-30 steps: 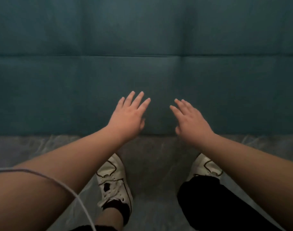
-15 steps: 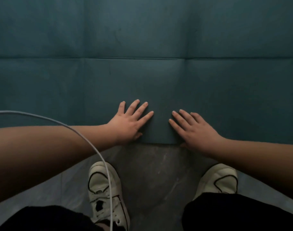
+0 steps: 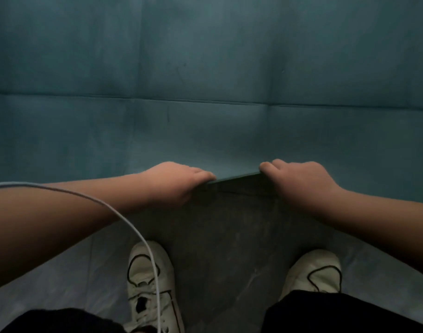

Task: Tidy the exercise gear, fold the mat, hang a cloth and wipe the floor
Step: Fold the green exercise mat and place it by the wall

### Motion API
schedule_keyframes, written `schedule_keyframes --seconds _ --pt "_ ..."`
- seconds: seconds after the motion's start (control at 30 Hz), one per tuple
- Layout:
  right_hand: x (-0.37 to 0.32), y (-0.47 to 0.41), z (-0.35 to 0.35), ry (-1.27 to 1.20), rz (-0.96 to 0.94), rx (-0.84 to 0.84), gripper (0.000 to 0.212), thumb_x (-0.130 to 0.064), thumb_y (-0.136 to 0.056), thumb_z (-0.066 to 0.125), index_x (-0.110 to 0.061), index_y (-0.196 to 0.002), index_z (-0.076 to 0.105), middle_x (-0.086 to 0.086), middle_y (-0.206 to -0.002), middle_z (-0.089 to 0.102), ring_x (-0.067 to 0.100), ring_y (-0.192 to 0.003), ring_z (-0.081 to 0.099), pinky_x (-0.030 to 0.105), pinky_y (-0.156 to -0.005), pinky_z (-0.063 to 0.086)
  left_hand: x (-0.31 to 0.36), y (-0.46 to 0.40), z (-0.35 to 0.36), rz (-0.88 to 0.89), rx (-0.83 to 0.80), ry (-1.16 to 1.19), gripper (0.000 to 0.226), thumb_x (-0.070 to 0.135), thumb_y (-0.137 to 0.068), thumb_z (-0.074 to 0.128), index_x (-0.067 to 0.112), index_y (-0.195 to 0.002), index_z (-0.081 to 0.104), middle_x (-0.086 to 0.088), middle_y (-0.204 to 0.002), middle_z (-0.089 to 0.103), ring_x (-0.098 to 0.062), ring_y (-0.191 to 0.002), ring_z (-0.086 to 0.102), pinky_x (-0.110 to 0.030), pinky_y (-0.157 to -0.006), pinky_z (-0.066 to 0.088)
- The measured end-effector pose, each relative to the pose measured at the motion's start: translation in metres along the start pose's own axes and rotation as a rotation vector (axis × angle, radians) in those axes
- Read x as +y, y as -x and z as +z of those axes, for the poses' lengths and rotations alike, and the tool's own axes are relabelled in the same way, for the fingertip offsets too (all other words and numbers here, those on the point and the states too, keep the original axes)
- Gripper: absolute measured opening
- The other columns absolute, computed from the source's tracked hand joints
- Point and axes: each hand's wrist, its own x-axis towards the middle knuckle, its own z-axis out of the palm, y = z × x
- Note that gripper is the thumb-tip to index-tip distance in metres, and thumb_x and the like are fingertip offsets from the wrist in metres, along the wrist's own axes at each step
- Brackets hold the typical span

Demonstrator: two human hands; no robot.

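1. Two hands hold the near edge of the teal exercise mat (image 3: 205, 68): the left hand (image 3: 172, 181) and the right hand (image 3: 301, 181) each curl over that edge, thumbs on top, the other fingers tucked under and hidden. Each grip is clamped on the mat.
2. Between the hands, the mat's near edge stands just clear of the grey floor (image 3: 229, 236), a dark gap showing beneath it. Out to either side of the hands the edge seems to lie flat.
3. Beyond the hands the mat is spread out and fills the view, marked by one crease running across and others running away from the person. No panel is turned over yet, so the fold appears only just begun.
4. On the floor on the near side of the mat edge stand the person's two white sneakers, the left sneaker (image 3: 148, 280) and the right sneaker (image 3: 316, 270), with dark trousers at the bottom of the view. A white cable (image 3: 124, 219) hangs across the left forearm.
5. Judged from this view, most of the task remains: the mat needs folding along its creases, and no exercise gear, cloth or wiping tool is visible, so whether those steps are done cannot be told.
6. The floor under the mat likely cannot be wiped until the mat is folded away.
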Motion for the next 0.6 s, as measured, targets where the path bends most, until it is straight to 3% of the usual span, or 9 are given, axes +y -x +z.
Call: schedule_keyframes --seconds 0.07,0.17,0.3,0.47,0.6 --pt "0.006 0.000 -0.021 0.011 0.032 0.034 0.050 -0.012 -0.083 0.057 -0.025 -0.129 0.043 -0.001 -0.097 0.057 0.027 -0.071 0.065 0.028 -0.044 0.022 -0.009 0.010 -0.021 -0.036 0.086 -0.002 0.061 0.031 -0.086 0.036 0.031 -0.146 0.038 0.003 -0.141 0.057 -0.031 -0.112 0.063 -0.037 -0.088 0.051" --pt "0.017 -0.005 -0.059 0.025 0.083 0.153 0.060 -0.005 -0.070 0.068 -0.019 -0.127 0.055 0.002 -0.083 0.060 0.030 -0.058 0.059 0.024 -0.043 0.017 -0.022 0.025 -0.048 -0.021 0.421 0.009 0.041 0.028 -0.091 0.046 0.033 -0.132 0.047 0.000 -0.116 0.072 -0.032 -0.089 0.071 -0.039 -0.068 0.058" --pt "0.040 -0.019 -0.107 0.095 0.050 0.373 0.058 -0.004 -0.072 0.069 -0.014 -0.128 0.058 0.006 -0.088 0.066 0.032 -0.072 0.060 0.033 -0.056 0.036 -0.041 0.031 -0.094 -0.086 0.703 -0.113 0.033 0.035 -0.090 0.044 0.028 -0.122 0.053 0.003 -0.102 0.074 -0.026 -0.079 0.073 -0.037 -0.050 0.054" --pt "0.069 -0.056 -0.162 0.152 0.186 0.578 0.049 -0.013 -0.082 0.064 -0.013 -0.131 0.057 0.012 -0.111 0.067 0.036 -0.097 0.059 0.042 -0.076 0.037 -0.061 0.013 -0.161 -0.233 0.891 -0.302 0.037 0.022 -0.086 0.068 0.016 -0.122 0.059 -0.005 -0.091 0.067 -0.031 -0.074 0.063 -0.035 -0.060 0.043" --pt "0.090 -0.086 -0.190 0.167 0.320 0.596 0.058 -0.018 -0.087 0.059 -0.014 -0.143 0.045 0.012 -0.138 0.052 0.034 -0.129 0.043 0.053 -0.098 0.034 -0.068 -0.005 -0.200 -0.371 1.019 -0.338 0.060 0.017 -0.084 0.068 0.017 -0.139 0.045 -0.007 -0.113 0.061 -0.028 -0.093 0.056 -0.039 -0.076 0.040"
